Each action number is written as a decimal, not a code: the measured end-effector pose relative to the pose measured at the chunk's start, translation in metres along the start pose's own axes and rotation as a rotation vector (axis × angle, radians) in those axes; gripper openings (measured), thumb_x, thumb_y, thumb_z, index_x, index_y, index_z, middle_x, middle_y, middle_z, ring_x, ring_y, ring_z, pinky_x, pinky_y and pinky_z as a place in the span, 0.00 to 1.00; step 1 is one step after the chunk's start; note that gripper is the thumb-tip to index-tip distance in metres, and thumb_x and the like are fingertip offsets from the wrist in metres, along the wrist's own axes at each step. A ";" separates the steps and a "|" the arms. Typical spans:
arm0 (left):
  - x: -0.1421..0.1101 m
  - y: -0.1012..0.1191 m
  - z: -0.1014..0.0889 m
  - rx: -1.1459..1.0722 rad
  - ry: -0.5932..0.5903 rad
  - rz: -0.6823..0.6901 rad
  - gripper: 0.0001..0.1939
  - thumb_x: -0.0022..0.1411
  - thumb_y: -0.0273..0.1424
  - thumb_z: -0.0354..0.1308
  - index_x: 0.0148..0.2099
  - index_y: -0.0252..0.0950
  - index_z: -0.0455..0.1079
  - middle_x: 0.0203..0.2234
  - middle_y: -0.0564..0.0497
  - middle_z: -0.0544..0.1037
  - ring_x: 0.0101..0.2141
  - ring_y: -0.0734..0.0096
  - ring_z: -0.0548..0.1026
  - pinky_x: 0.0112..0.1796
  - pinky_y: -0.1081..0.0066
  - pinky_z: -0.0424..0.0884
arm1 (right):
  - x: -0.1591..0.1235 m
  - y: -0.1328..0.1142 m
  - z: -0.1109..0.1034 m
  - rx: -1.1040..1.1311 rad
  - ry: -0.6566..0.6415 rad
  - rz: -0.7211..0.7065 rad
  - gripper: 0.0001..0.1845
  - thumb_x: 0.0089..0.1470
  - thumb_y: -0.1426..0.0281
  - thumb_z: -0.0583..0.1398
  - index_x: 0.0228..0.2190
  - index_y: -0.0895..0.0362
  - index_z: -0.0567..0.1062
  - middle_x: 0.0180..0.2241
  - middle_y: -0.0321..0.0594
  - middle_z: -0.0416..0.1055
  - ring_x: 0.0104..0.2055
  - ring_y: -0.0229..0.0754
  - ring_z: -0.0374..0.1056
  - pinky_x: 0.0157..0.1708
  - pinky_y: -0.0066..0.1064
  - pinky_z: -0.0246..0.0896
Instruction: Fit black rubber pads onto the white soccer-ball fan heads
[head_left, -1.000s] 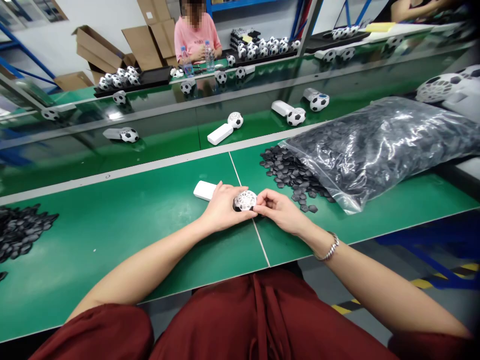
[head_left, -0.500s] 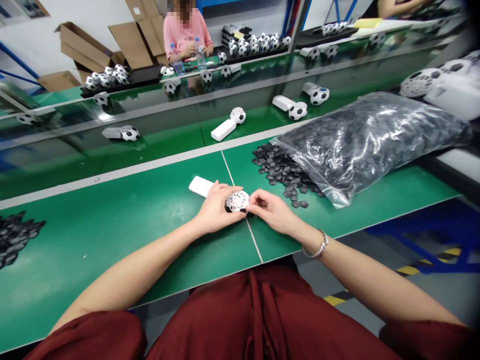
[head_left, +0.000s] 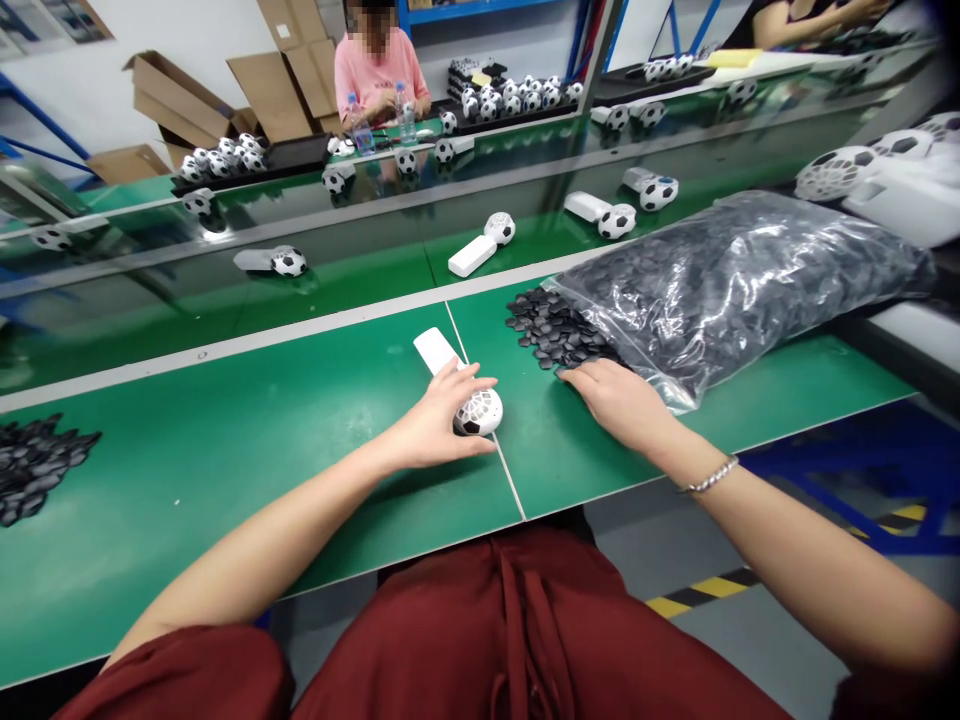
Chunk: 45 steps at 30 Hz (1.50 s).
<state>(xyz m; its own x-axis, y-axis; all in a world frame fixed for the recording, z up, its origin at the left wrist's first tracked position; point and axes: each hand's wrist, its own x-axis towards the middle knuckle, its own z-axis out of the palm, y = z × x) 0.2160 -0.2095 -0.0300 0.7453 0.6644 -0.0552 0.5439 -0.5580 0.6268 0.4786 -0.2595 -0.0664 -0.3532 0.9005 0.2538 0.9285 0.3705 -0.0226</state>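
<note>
The left hand grips the ball-shaped fan steady on the desk, while the right hand, open, rests on black pieces spilled just beyond it from the bag.

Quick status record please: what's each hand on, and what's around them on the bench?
left hand: holds the football-shaped fan on the green bench
right hand: at the loose black pieces
bag: clear, open, full of black pieces, right of hands
far belt: more fans lying on it
</note>
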 end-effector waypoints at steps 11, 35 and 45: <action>0.007 -0.001 -0.002 -0.128 -0.086 0.146 0.29 0.45 0.22 0.57 0.52 0.35 0.60 0.55 0.44 0.63 0.62 0.58 0.43 0.59 0.57 0.47 | 0.031 -0.062 -0.020 0.830 -0.006 -0.141 0.05 0.55 0.71 0.56 0.31 0.53 0.73 0.31 0.37 0.72 0.35 0.39 0.67 0.37 0.32 0.62; 0.007 -0.006 0.004 -0.146 -0.017 0.175 0.21 0.50 0.30 0.59 0.48 0.39 0.62 0.52 0.46 0.63 0.61 0.58 0.49 0.58 0.55 0.50 | -0.025 -0.011 -0.013 0.278 0.056 0.273 0.07 0.54 0.68 0.56 0.30 0.56 0.73 0.31 0.43 0.71 0.33 0.45 0.66 0.34 0.36 0.61; -0.007 -0.015 -0.006 -0.120 0.055 0.024 0.29 0.46 0.30 0.63 0.51 0.38 0.61 0.45 0.47 0.63 0.47 0.62 0.65 0.52 0.60 0.61 | -0.021 0.001 -0.003 -0.096 0.014 0.023 0.15 0.58 0.73 0.49 0.34 0.62 0.74 0.31 0.50 0.72 0.33 0.50 0.64 0.35 0.40 0.59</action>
<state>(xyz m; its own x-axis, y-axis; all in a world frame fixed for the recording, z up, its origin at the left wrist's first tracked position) 0.2005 -0.2024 -0.0341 0.7335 0.6797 0.0018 0.4735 -0.5129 0.7160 0.4873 -0.2790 -0.0686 -0.3306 0.9049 0.2681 0.9433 0.3256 0.0645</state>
